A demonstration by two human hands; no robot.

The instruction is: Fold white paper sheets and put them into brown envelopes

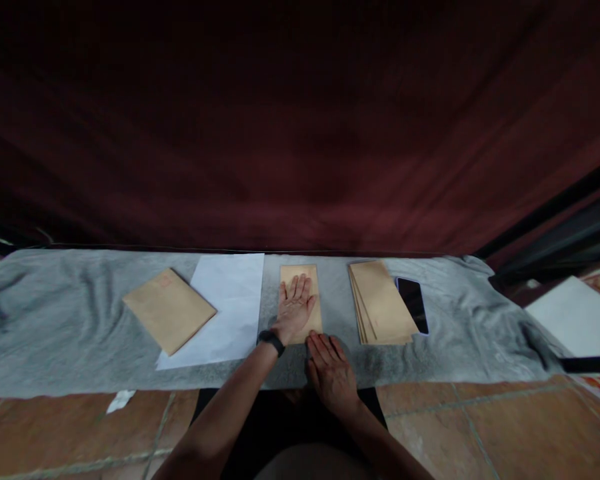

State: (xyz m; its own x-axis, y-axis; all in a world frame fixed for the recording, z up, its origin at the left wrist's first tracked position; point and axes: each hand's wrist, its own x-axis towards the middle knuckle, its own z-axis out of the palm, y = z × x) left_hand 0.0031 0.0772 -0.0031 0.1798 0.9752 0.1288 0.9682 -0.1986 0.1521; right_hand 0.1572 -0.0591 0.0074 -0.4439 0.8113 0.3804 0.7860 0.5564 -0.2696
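Observation:
A narrow brown paper envelope [316, 320] lies lengthwise on the grey cloth in the middle. My left hand [296, 308] is flat on top of it with fingers spread, covering much of its face; a dark band circles that wrist. At the envelope's lower right corner are the fingertips of my right hand [333, 373], whose fingers are stretched out and hold nothing. To the right rests a fanned stack of brown envelopes [383, 300]. Farther left, a wider pile of brown envelopes [170, 313] with a reddish mark overlaps white paper sheets [233, 307].
A dark-screened phone [414, 305] sits partly under the right-hand stack. Grey cloth [460, 327] covers the long narrow surface. Behind it hangs a dark red curtain [300, 153]. A white scrap [121, 400] is on the tiled floor [430, 433]; a white panel [577, 317] stands far right.

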